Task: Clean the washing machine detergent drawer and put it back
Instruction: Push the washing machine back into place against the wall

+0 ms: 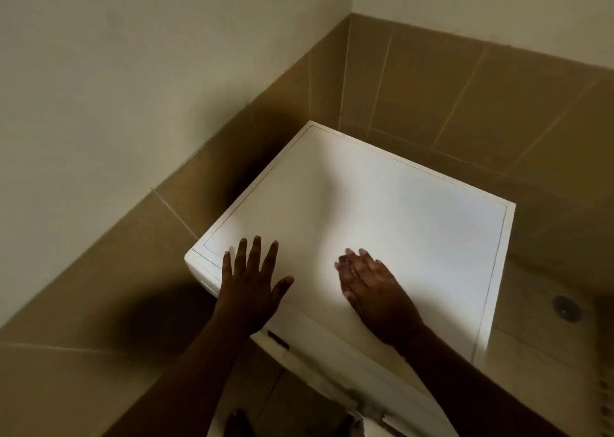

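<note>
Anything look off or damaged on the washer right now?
Nothing clearly wrong. Both hands, left and right, lie open over the washer top. The front edge is blurred; the drawer isn't visible.

Washing machine set in the corner of tiled walls, left hand over the top's front-left corner, right hand near its front edge, floor drain to the machine's right

brown tiled wall | pale upper wall | floor drain, right
</note>
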